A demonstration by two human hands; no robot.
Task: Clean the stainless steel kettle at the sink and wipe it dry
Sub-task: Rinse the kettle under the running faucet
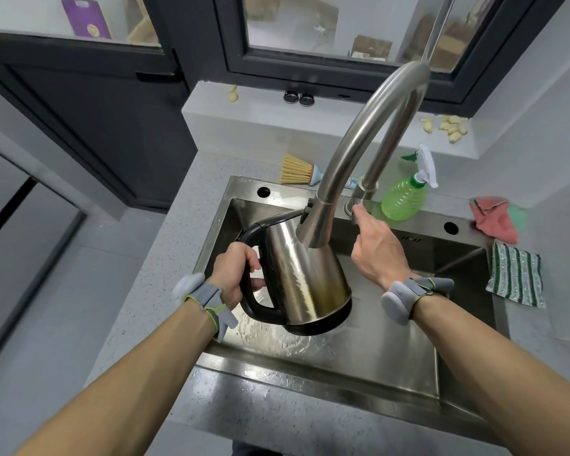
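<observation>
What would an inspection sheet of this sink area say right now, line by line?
Surface: speckled grey counter; steel sink wet on its floor.
Job's things: kettle held tilted over the sink under the tap; striped cloth on the right rim.
Clutter: brush, green spray bottle, pink cloth, garlic cloves.
Hands: left hand grips the kettle handle; right hand reaches to the tap lever.
Cables: nothing seen.
Surroundings: dark-framed window behind.

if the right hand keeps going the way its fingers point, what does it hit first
The right hand points up and away toward the tap's base; its fingertips look already at the tap lever, so that comes first. The green spray bottle stands just beyond, to the right, though depth is unclear.
</observation>
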